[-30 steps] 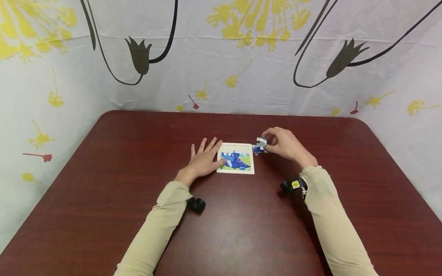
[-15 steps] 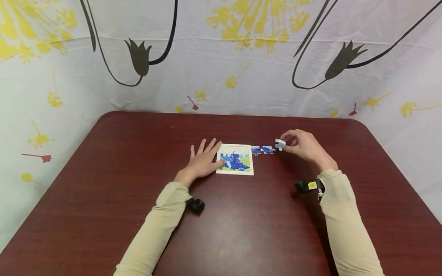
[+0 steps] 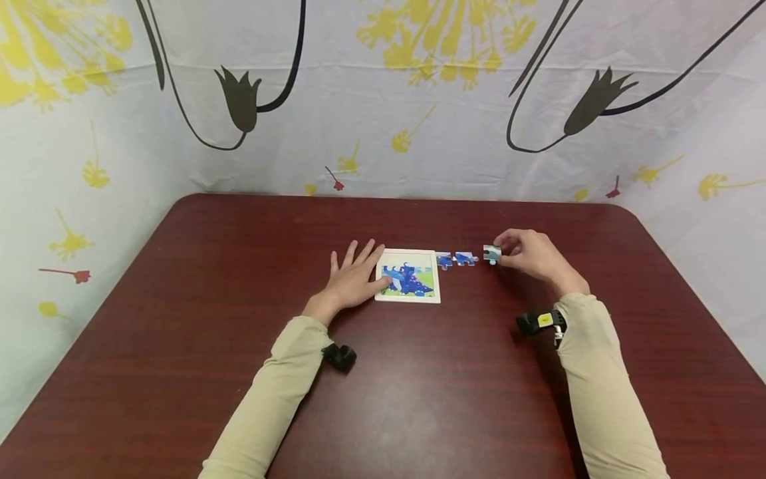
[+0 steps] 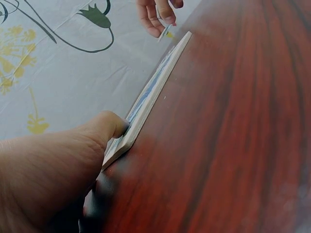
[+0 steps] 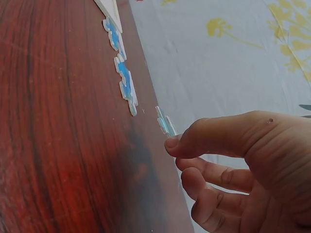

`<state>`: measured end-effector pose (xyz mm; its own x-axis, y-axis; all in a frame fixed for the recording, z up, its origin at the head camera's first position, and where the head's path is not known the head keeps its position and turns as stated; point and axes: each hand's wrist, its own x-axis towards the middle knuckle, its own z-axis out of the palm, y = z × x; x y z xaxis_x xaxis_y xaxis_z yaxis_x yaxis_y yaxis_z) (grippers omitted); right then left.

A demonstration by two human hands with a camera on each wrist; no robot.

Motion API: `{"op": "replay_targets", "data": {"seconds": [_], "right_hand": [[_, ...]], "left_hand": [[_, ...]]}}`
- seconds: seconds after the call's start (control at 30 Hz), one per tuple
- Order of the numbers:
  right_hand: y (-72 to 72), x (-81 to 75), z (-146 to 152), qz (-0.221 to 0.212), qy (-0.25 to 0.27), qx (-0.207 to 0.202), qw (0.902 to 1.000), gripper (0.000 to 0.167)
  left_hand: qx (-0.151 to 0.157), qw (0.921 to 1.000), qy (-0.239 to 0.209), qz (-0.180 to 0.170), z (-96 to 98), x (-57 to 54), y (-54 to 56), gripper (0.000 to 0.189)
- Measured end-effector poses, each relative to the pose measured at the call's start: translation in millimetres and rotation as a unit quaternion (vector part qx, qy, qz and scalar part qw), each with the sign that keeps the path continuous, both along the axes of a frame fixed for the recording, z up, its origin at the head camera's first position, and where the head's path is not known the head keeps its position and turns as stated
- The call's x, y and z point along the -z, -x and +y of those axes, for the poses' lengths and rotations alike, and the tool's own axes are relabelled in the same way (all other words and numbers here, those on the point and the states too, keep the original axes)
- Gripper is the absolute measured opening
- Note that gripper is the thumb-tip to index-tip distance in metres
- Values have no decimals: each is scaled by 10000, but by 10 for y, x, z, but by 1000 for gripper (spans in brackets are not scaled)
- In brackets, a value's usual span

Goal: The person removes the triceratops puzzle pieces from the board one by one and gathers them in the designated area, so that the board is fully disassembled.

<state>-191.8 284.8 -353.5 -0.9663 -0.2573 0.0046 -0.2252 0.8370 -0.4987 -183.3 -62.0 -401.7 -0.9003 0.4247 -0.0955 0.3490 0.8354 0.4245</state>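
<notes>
A square puzzle frame [image 3: 408, 299] with a blue dinosaur picture lies on the table; a strip along its far side shows bare backing. My left hand [image 3: 350, 283] rests on its left edge with fingers spread, the thumb over the picture. Off the frame's right side lie two blue jigsaw pieces, one [image 3: 444, 260] right by the frame and another [image 3: 465, 259] beside it. Further right, my right hand [image 3: 535, 256] pinches a pale blue jigsaw piece [image 3: 492, 253] between thumb and fingers. In the right wrist view that piece [image 5: 165, 121] sticks out past the thumb tip.
The dark red wooden table [image 3: 419, 386] ends at a white cloth backdrop [image 3: 371, 100] printed with flowers. Both wrists carry small black cameras, one at the left sleeve [image 3: 340, 357] and one at the right [image 3: 529, 323].
My right hand has carried the pinched piece to the right and then slightly lower, away from the frame, uncovering the two blue pieces. The left hand has stayed on the frame.
</notes>
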Motion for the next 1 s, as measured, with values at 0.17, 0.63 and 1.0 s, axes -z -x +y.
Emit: {"op": "replay_targets", "data": {"seconds": [0.17,0.63,1.0], "right_hand": [[8,13,-5,-118,80,17,9999,26],[33,81,-6,-36,82,-27,10000,27],[27,107,13,-94,110,35,9999,26]], "left_hand": [[-10,10000,-28,-21,-3,-4,-3,73],[-30,10000,-21,-12,-9,-1,5,74],[-13,10000,-27,9,-8,-9,2,74]]}}
